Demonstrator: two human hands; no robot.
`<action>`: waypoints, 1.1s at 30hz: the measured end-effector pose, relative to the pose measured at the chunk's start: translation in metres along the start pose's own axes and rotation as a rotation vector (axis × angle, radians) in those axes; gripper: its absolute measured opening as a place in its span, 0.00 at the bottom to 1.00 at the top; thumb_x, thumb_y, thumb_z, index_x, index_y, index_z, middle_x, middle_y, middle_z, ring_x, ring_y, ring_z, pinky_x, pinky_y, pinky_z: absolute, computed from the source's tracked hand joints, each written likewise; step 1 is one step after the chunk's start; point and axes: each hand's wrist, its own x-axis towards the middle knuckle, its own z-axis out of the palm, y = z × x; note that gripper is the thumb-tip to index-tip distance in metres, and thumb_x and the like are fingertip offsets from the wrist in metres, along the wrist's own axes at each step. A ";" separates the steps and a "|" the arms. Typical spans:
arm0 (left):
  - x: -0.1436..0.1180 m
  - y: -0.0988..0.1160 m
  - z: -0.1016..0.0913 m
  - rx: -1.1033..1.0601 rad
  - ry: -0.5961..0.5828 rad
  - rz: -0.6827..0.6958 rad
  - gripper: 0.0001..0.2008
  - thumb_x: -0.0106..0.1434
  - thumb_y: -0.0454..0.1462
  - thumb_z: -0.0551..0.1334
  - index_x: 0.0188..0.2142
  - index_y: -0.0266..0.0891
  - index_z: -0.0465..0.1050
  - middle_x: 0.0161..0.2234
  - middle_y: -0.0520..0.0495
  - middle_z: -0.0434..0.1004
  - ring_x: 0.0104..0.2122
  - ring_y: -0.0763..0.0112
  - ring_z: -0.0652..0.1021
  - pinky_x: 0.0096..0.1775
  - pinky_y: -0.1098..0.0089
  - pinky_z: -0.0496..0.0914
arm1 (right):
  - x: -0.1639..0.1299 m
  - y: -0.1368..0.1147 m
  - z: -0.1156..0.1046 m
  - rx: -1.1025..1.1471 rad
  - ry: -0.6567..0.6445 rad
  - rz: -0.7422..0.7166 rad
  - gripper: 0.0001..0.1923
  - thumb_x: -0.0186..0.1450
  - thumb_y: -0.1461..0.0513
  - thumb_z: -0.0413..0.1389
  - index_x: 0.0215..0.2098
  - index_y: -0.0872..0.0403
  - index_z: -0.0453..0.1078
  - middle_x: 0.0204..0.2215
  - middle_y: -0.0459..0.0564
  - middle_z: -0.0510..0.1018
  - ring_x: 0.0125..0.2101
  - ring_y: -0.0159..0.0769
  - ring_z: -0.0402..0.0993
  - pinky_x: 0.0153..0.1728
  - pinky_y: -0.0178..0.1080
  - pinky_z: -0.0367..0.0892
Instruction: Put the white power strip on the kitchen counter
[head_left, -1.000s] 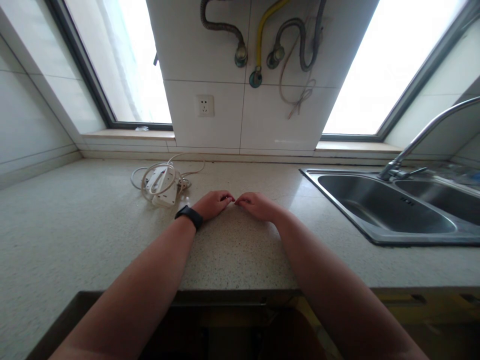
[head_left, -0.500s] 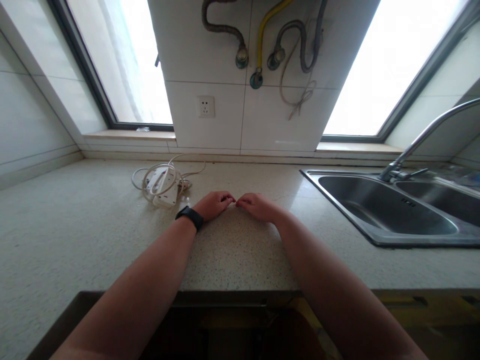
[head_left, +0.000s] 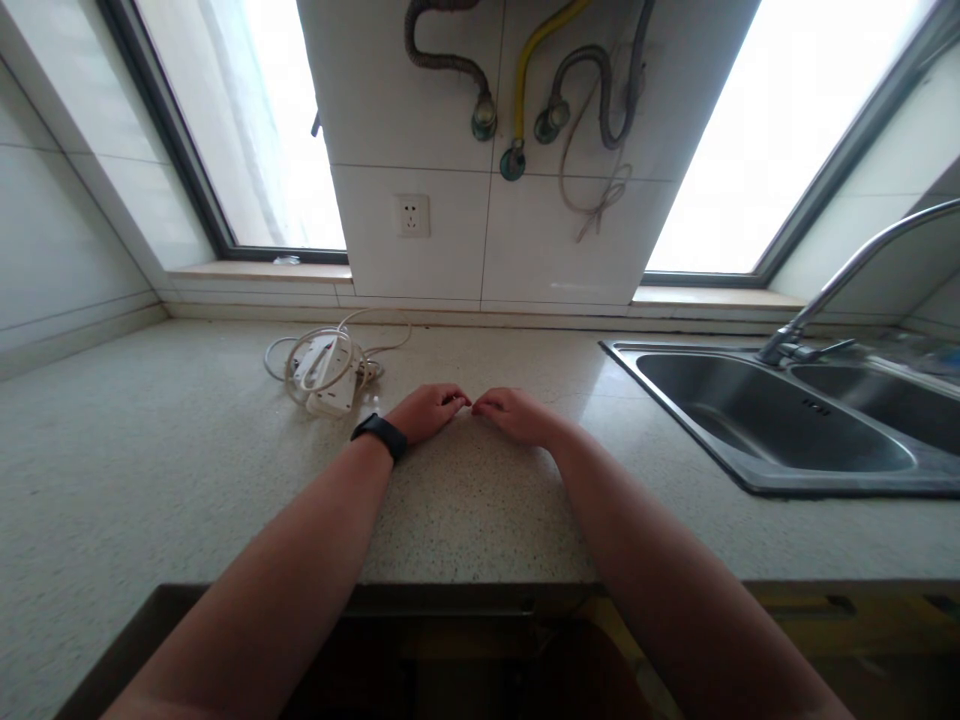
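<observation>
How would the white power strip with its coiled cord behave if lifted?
The power strip probably stays stiff, its body being a straight, plastic-looking block. Its cord likely flops and trails, since it lies in loose loops.

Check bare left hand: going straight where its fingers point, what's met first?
Probably the bare right hand: its fingertips face those of the left hand almost directly. Whether they touch is too fine to tell.

The head camera faces forward and down over the counter (head_left: 187, 460).
</observation>
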 end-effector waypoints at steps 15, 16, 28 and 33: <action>0.000 0.002 0.000 0.012 0.004 -0.013 0.16 0.66 0.42 0.53 0.43 0.39 0.77 0.38 0.45 0.80 0.39 0.66 0.77 0.43 0.68 0.68 | 0.001 0.001 0.002 0.015 0.007 0.005 0.16 0.65 0.66 0.49 0.42 0.56 0.77 0.41 0.52 0.81 0.42 0.37 0.75 0.44 0.36 0.64; 0.000 0.002 0.000 0.013 0.004 -0.013 0.16 0.66 0.42 0.53 0.43 0.39 0.77 0.38 0.45 0.80 0.39 0.66 0.77 0.43 0.68 0.68 | 0.001 0.001 0.002 0.017 0.008 0.007 0.16 0.65 0.67 0.48 0.42 0.55 0.77 0.41 0.52 0.81 0.42 0.36 0.75 0.45 0.36 0.64; 0.000 0.004 -0.001 0.009 -0.006 -0.009 0.16 0.66 0.42 0.53 0.43 0.39 0.77 0.38 0.45 0.80 0.39 0.66 0.77 0.43 0.68 0.68 | 0.001 0.002 0.001 0.010 0.003 -0.006 0.14 0.67 0.63 0.50 0.42 0.56 0.77 0.39 0.53 0.81 0.40 0.36 0.74 0.42 0.35 0.64; 0.000 0.001 0.000 -0.002 -0.001 -0.012 0.16 0.66 0.42 0.53 0.43 0.39 0.77 0.38 0.46 0.80 0.39 0.66 0.77 0.44 0.68 0.68 | 0.001 0.003 0.002 0.018 0.005 0.015 0.15 0.66 0.66 0.49 0.42 0.55 0.77 0.40 0.53 0.80 0.41 0.37 0.74 0.44 0.36 0.64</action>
